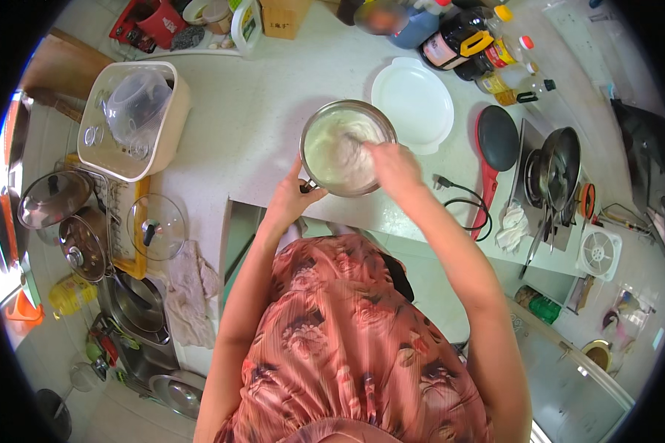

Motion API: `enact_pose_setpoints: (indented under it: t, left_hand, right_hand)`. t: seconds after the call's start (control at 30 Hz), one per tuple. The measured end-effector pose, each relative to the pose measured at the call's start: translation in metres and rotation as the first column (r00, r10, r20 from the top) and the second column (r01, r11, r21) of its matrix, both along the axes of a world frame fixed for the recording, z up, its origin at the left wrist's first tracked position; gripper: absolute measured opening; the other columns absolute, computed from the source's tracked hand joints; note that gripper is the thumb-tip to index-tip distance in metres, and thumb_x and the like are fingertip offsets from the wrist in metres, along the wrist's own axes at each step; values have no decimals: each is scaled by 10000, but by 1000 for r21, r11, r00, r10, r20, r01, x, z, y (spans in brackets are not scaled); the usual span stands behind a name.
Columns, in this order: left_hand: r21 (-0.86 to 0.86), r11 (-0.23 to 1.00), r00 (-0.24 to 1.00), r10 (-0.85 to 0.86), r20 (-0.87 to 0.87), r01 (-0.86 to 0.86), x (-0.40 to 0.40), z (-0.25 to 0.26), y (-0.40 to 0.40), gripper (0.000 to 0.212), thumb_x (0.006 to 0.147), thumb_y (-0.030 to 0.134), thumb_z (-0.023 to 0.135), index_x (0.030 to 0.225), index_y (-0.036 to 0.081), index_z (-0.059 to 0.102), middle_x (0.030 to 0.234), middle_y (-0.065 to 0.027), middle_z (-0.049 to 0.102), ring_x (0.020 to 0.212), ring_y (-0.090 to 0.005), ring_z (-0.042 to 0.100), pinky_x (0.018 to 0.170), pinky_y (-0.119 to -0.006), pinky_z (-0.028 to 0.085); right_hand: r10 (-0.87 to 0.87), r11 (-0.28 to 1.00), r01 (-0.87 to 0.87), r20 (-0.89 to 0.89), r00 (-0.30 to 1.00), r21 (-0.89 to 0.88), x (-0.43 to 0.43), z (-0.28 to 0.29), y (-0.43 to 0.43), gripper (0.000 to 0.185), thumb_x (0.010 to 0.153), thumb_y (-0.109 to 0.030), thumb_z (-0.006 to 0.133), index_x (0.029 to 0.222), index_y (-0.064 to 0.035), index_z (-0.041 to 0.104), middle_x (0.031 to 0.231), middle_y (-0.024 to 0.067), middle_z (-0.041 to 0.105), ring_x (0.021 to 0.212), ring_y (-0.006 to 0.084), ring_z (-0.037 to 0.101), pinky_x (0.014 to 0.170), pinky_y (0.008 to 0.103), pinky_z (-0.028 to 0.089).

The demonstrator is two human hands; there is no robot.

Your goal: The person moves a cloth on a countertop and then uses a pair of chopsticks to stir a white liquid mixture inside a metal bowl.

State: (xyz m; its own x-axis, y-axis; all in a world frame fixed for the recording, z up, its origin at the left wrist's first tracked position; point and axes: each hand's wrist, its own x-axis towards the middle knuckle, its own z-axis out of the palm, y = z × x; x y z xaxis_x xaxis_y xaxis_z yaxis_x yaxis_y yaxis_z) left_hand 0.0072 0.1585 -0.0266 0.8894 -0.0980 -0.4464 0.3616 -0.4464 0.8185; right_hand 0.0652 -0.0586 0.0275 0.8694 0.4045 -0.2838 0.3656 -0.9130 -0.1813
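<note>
A round stainless steel pan stands near the front edge of the white counter, with a pale, creamy mixture inside. My left hand grips the pan at its lower left, by the short handle. Over the pan's right rim, my right hand is closed around a utensil whose end dips into the mixture; blur and my fingers hide its kind. Just behind and to the right of the pan lies a white plastic plate with small side tabs.
A cream plastic basin holding a clear colander stands at the left. Right are a round red-and-black electric pan, its black cord and a wok on the stove. Bottles line the back right. A glass lid lies left.
</note>
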Motion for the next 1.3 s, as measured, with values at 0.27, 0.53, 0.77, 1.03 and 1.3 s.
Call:
enact_pose_setpoints:
  t: [0.27,0.53,0.77,1.03,1.3]
  left_hand:
    - [23,1000,1000,-14,0,14,2,7,2,950,745,229,779,1504,66,231,680,-151,669,599,-200,637,608,-324,486]
    - [72,997,1000,-29,9,28,2,3,6,936,761,223,766,1511,92,223,694,-133,676,596,-183,637,604,-322,486]
    - [-59,998,995,-17,101,23,6,-6,18,872,819,204,717,1509,75,199,857,-160,694,672,-207,679,666,-332,533]
    - [-195,979,993,-82,-89,64,0,3,12,914,877,136,660,1521,51,17,706,-87,644,509,-125,570,469,-266,451]
    - [-278,960,982,-23,-188,-31,2,7,7,815,925,127,602,1524,89,51,717,-65,592,493,-85,470,443,-231,375]
  right_hand:
    - [-70,998,70,41,997,8,0,-5,-26,233,876,-81,511,1036,-99,680,800,146,674,752,332,685,627,453,555]
    - [-15,979,55,-198,980,198,-23,36,-44,408,792,-10,583,1191,-88,618,1009,158,648,946,345,618,826,442,503]
    - [-268,766,390,-298,916,512,-45,64,-18,257,844,-33,625,1099,-30,654,980,131,651,800,266,651,728,338,526]
    - [-420,299,408,-264,868,863,-76,6,30,201,789,-19,713,987,-45,695,943,60,635,734,143,642,652,268,545]
    - [-581,336,420,-166,797,843,-61,-4,20,118,858,-61,665,961,-31,715,872,75,660,693,144,624,627,258,487]
